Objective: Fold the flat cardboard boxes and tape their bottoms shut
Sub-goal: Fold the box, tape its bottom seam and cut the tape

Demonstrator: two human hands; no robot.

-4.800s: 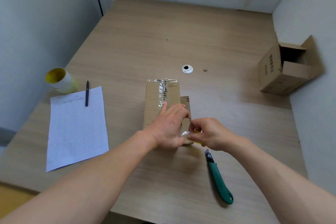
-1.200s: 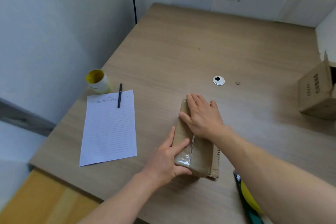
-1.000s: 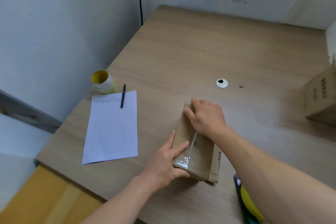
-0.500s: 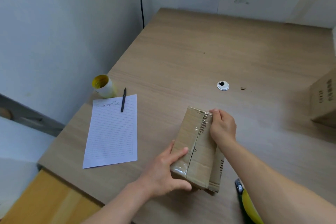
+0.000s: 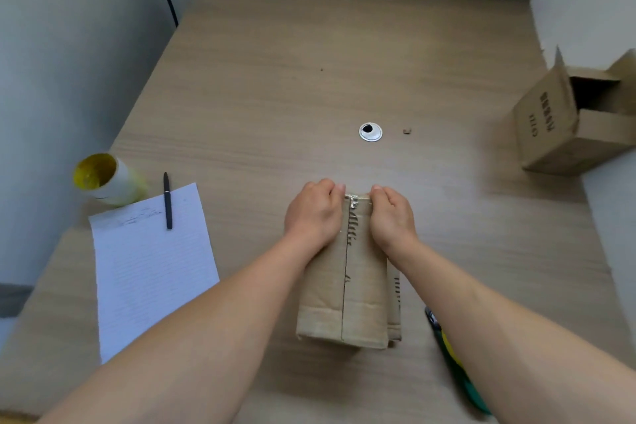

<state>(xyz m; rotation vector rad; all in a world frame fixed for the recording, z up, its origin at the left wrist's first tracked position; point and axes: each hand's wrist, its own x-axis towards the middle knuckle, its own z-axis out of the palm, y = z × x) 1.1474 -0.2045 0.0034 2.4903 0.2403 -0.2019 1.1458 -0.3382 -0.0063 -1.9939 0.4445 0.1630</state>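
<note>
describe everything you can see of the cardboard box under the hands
The cardboard box is plain brown with dark print, lying on the wooden table, its long axis pointing away from the person. A seam between two flaps runs down its upper face, with shiny clear tape at the far end. The left hand and right hand grip that far edge, fingers curled over it, either side of the seam.

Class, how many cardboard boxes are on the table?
2. The taped box lies centre-front, gripped by the left hand and right hand; the open box sits far right, partly out of frame.
</note>
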